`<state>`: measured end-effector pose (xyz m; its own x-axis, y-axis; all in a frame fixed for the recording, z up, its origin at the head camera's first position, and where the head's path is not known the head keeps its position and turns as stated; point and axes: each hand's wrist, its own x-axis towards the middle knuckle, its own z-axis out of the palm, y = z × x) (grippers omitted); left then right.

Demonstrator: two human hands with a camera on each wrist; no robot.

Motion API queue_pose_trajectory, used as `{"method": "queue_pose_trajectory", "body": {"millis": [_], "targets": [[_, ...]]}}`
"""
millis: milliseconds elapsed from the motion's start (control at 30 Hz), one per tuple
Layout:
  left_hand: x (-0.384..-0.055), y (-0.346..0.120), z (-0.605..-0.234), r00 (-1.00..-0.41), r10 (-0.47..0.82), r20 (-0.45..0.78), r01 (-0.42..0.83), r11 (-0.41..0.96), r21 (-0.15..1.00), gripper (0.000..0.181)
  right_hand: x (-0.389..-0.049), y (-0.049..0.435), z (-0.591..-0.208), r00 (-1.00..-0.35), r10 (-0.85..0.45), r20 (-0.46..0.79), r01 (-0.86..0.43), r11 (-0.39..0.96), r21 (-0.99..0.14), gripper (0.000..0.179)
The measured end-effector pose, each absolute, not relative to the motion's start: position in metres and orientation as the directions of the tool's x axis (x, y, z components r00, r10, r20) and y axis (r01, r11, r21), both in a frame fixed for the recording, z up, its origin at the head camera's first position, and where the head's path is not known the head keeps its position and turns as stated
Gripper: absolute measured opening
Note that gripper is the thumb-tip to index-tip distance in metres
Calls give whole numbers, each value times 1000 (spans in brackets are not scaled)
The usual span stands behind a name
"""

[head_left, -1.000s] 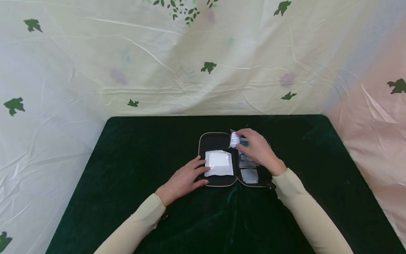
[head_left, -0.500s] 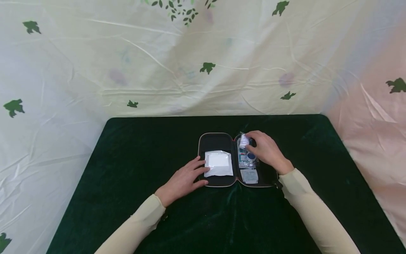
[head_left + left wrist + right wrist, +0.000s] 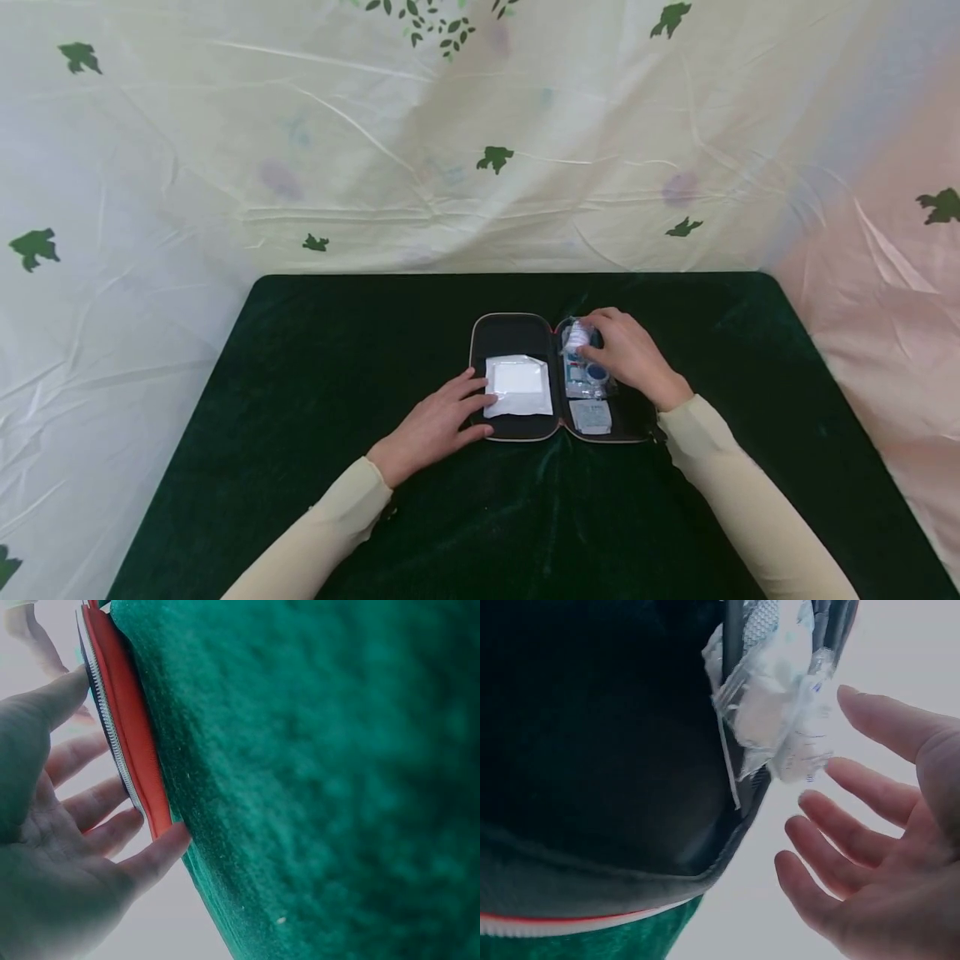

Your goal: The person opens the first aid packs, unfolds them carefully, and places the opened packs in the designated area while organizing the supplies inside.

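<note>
A zippered case (image 3: pixel 510 335), black inside and red outside, lies unfolded on the table. At its left edge rests my left hand (image 3: pixel 435 423), fingers spread; fingertips touch the zip rim (image 3: pixel 112 727) in the left wrist view. A white flat packet (image 3: pixel 517 385) fills the lower left half. Over the right half is my right hand (image 3: pixel 628 354), its fingers loosely bent beside a white roll in clear wrap (image 3: pixel 577 337). In the right wrist view the wrapped roll (image 3: pixel 808 742) lies at my fingertips, not pinched. Below it is a clear plastic bag (image 3: pixel 576 386) with a blue-rimmed round item (image 3: pixel 596 373).
Small pale packets (image 3: pixel 591 417) lie in the lower right half of the case. The table (image 3: pixel 360 333) has a dark green velvet cover. Behind and beside it hangs pale cloth (image 3: pixel 390 167) with green bird and leaf prints.
My right hand has carried the wrapped roll from the case's fold rightward onto the right half, then loosened its fingers from it. The left hand has stayed in place.
</note>
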<state>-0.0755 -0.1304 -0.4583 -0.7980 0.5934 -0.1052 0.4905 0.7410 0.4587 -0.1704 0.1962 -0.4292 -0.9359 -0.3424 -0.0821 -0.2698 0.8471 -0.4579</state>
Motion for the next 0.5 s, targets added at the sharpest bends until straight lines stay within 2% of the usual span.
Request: {"method": "queue_pose_trajectory", "body": {"millis": [167,300,500], "targets": [[-75,-130,-457,-795,597,-104,498,742,449,51,-161,183,-424,-936,-349,38,-327,828,-456,44],[-76,-129,-457,-793,600,-104,505,744,438,52,-155,167,-423,-903,-401,152,-424,782,-456,35],[-77,-129,-457,-787,609,-100,515,738,437,52,-155,148,-425,-834,-528,160,-548,756,-358,33]]}}
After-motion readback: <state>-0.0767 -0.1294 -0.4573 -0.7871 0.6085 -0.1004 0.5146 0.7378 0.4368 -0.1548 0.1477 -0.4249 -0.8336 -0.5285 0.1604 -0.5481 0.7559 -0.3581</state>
